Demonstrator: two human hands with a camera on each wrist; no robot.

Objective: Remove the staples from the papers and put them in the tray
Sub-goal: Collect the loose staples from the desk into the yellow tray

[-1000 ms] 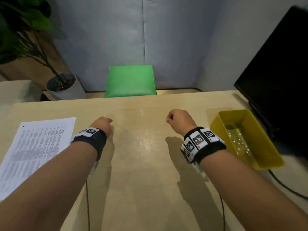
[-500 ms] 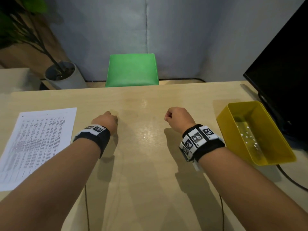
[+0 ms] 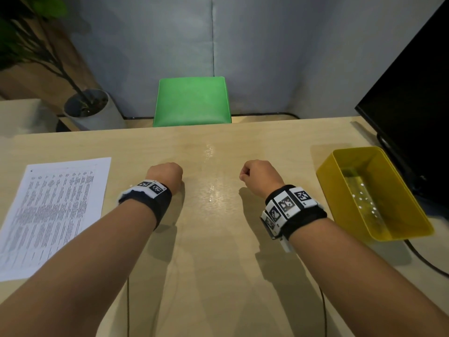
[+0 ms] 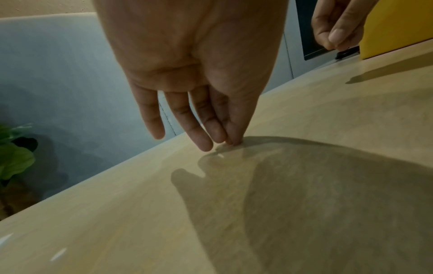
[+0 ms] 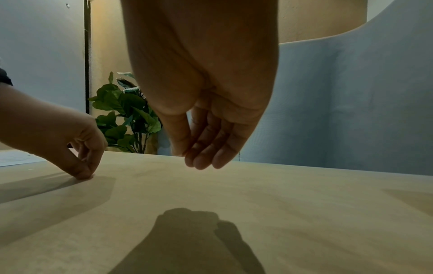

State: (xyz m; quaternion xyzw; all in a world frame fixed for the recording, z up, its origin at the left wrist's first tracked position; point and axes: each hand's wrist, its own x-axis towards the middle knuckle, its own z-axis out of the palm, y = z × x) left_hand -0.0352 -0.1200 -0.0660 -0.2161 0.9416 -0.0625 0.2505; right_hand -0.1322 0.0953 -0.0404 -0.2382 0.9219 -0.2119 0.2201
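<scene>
A printed sheet of paper lies flat at the table's left, with a small dark mark at its top left corner. A yellow tray stands at the right and holds small shiny bits. My left hand is right of the paper; its thumb and index tips meet and touch the bare table, and I see nothing between them. My right hand hovers left of the tray, with fingers hanging loosely curled and holding nothing that I can see.
A black monitor stands behind the tray at the right edge, and a cable runs off beside the tray. A green chair and a potted plant are beyond the table's far edge.
The head view has tilted down a little. Both hands stay near the table's middle; the left hand has sunk slightly, and its fingertips now touch the table.
</scene>
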